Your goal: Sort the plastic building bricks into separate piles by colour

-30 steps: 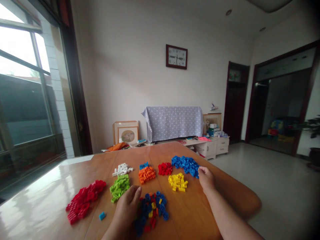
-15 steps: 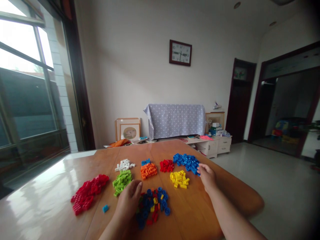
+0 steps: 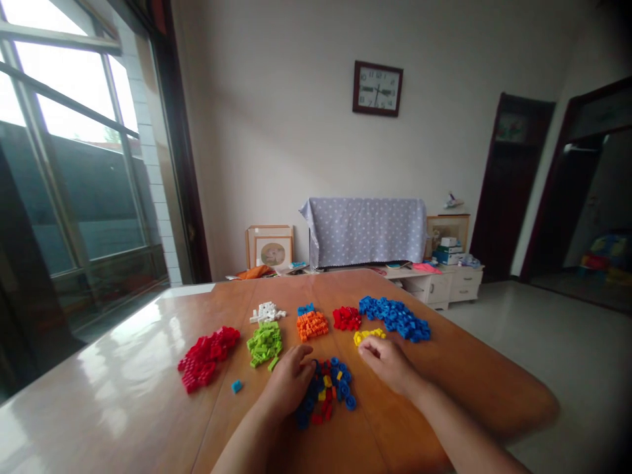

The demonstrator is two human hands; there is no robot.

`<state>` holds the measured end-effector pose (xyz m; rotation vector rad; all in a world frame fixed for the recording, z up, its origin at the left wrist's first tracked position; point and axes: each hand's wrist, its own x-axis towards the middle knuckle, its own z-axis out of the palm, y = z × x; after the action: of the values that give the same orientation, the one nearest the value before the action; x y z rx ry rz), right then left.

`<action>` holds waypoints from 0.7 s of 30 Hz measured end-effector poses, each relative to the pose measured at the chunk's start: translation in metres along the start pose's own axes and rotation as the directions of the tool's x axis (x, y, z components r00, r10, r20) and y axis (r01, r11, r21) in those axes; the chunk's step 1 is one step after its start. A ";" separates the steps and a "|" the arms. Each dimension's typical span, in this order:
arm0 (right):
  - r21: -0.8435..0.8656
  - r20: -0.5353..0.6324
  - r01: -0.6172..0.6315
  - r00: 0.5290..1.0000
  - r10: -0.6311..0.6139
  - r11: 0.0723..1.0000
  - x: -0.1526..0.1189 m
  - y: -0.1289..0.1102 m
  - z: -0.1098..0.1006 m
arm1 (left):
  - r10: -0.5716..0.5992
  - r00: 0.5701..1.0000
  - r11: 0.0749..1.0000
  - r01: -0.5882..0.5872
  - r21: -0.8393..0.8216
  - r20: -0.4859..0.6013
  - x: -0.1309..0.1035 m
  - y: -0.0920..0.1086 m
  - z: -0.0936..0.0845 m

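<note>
Loosely bent, with thumb and fingers a little apart, my left hand (image 3: 292, 380) is over the left side of a mixed pile of toy building bricks (image 3: 328, 388) in blue, red, yellow and orange. No brick shows in it. My right hand (image 3: 388, 362) is closed, its fingertips pinched at the near edge of the yellow bricks (image 3: 368, 336), partly covering them. Whatever it may hold is hidden. Beside my left hand lies a single lime green brick (image 3: 273, 364), close to the lime green pile (image 3: 265, 342).
Sorted piles stand around: pink-red bricks (image 3: 210, 359), white (image 3: 267, 312), orange (image 3: 312, 325), red (image 3: 347, 318) and blue (image 3: 395, 318). A lone light-blue brick (image 3: 237, 386) lies at the left. The wooden table (image 3: 419, 428) has a rounded right corner.
My right hand has moved left from the blue pile to the yellow bricks. My left hand stays by the mixed pile. The view has turned slightly left.
</note>
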<state>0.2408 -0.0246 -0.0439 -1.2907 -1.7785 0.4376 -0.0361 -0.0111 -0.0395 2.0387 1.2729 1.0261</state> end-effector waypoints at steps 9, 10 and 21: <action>-0.183 0.177 0.079 0.983 -0.046 0.980 -0.010 -0.015 0.024 | 0.050 0.994 0.996 -0.056 0.065 0.100 -0.006 0.013 -0.001; -0.175 0.179 0.078 0.983 -0.046 0.982 -0.009 -0.013 0.024 | 0.055 0.993 0.996 -0.062 0.066 0.102 -0.006 0.013 -0.001; -0.154 0.085 0.054 0.996 -0.041 0.987 -0.010 0.005 0.025 | 0.044 0.994 0.996 -0.051 0.067 0.100 -0.003 0.011 0.000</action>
<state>0.2245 -0.0263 -0.0654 -1.3512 -1.9403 0.3336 -0.0314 -0.0184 -0.0326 2.1541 1.2307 0.9024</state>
